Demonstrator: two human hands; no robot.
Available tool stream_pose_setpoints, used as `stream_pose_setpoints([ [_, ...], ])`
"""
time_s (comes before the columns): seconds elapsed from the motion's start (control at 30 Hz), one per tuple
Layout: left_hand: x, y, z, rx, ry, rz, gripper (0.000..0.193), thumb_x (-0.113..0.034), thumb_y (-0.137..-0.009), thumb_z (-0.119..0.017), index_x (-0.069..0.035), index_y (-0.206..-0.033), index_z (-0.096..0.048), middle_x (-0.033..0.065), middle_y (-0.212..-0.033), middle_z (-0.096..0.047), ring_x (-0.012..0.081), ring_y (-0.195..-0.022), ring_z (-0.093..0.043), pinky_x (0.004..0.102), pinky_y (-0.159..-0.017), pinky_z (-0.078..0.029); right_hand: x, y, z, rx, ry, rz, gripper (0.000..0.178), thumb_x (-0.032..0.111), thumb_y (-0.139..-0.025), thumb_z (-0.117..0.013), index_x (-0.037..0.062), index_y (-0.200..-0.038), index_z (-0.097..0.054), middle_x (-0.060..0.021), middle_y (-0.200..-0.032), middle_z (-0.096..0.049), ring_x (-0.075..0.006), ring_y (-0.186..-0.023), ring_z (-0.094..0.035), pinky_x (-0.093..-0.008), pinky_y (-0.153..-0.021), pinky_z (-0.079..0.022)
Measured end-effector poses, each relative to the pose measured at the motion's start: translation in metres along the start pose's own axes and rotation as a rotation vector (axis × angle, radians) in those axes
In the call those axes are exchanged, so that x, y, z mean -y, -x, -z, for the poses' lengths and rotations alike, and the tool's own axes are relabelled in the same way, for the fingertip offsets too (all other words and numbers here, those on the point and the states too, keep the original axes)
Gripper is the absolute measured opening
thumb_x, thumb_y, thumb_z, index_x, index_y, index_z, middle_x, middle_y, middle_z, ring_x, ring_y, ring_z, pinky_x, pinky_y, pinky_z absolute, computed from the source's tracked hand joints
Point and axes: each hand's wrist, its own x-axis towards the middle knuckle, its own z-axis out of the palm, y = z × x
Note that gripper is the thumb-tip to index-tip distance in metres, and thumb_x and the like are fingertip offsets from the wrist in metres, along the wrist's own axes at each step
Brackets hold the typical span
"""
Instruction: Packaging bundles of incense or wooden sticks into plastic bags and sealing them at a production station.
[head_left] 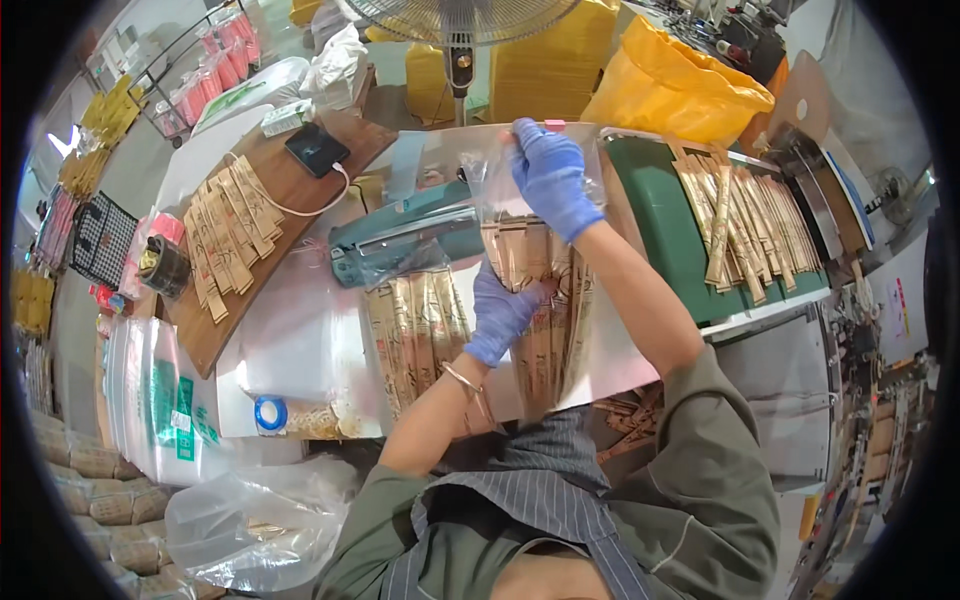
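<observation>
In front of me a clear plastic bag (492, 170) holds a bundle of long, narrow brown paper packets (540, 350), which look like paper-wrapped chopsticks. My left hand (503, 312), in a blue-violet glove, closes around the bundle's left side, its thumb lying across the front. At the far end of the bag my right hand (555, 180), also gloved, is closed at the bag's mouth; its fingertips are partly hidden. Just left of the bundle lies another bagged bundle of packets (420, 325). Beyond that, a teal bar-shaped bag sealer (405, 235) stands close to the bag.
Loose packets lie on a wooden board (335, 150) at left, beside a phone (317, 150) with a white cable. More rest on a green surface (645, 220) at right. A tape roll (270, 412) sits at the near left edge. A fan (460, 20) stands beyond the table.
</observation>
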Motion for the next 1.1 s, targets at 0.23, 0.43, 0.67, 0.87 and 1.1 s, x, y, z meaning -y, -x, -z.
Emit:
stream_pose_setpoints([
  [0.23, 0.043, -0.028, 0.075, -0.138, 0.254, 0.297, 0.031, -0.010, -0.067, -0.071, -0.004, -0.096, -0.061, 0.0013, -0.086, -0.061, 0.0119, -0.079, -0.058, 0.0244, -0.072, -0.047, 0.033, -0.032, -0.117, -0.212, -0.609, -0.339, 0.016, 0.019, -0.085, -0.055, 0.0071, -0.094, -0.058, -0.0139, -0.078, -0.060, -0.0254, -0.068, -0.058, -0.0333, -0.063, -0.046],
  [0.43, 0.015, -0.012, 0.198, -0.295, 0.037, 0.477, 0.040, -0.013, -0.069, -0.072, 0.005, -0.103, -0.058, 0.0065, -0.082, -0.065, 0.0152, -0.074, -0.061, 0.0259, -0.070, -0.049, -0.018, 0.013, -0.142, -0.016, -1.069, -0.718, 0.013, 0.010, -0.085, -0.056, -0.0004, -0.092, -0.059, -0.0033, -0.078, -0.059, -0.0088, -0.073, -0.053, -0.0228, -0.065, -0.044],
  [0.67, 0.008, 0.064, 0.182, -0.492, -0.656, 0.124, 0.114, -0.031, -0.058, -0.084, 0.000, -0.138, -0.009, 0.0225, -0.129, -0.036, 0.0257, -0.116, -0.040, 0.0350, -0.098, -0.033, -0.033, 0.057, -0.172, -0.277, -1.229, -0.827, 0.013, 0.006, -0.081, -0.060, 0.0013, -0.093, -0.063, -0.0028, -0.071, -0.059, -0.0096, -0.062, -0.054, -0.0222, -0.059, -0.044],
  [0.87, 0.023, 0.059, 0.174, -0.450, -0.401, 0.332, 0.130, -0.034, -0.052, -0.086, 0.001, -0.139, 0.003, 0.0243, -0.137, -0.027, 0.0274, -0.127, -0.030, 0.0356, -0.103, -0.029, -0.042, 0.074, -0.173, -0.274, -1.100, -0.766, 0.022, 0.011, -0.081, -0.061, 0.0002, -0.099, -0.059, -0.0040, -0.076, -0.060, -0.0138, -0.066, -0.056, -0.0259, -0.062, -0.047],
  [1.1, 0.027, 0.178, 0.157, -0.461, 0.023, 0.214, 0.106, -0.021, -0.058, -0.083, 0.002, -0.137, -0.015, 0.0156, -0.134, -0.034, 0.0241, -0.123, -0.034, 0.0345, -0.103, -0.029, 0.122, 0.251, -0.034, 0.434, -1.349, -1.178, 0.070, 0.016, -0.075, -0.069, -0.0049, -0.129, -0.030, -0.0164, -0.121, -0.045, -0.0223, -0.108, -0.047, -0.0312, -0.092, -0.041],
])
